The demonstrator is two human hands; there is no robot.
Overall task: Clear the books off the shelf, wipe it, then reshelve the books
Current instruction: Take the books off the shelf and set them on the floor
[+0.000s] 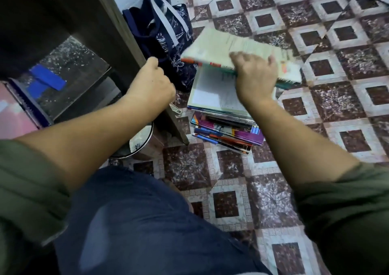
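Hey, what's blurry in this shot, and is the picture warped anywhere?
Head view: the right hand and the book it holds are motion-smeared; the book stack on the floor is fairly sharp; wide-angle distortion stretches the sleeves at the lower corners.

Going off the book stack (226,131) on the floor: the shelf's side panel (124,43) stands just beside it at 9, with a metal bin (150,135) past that. A navy tote bag (166,41) crowds 11, and a held book (227,47) hangs over 12. From 1 round to 6 it's bare tiled floor (336,110), loads of room.
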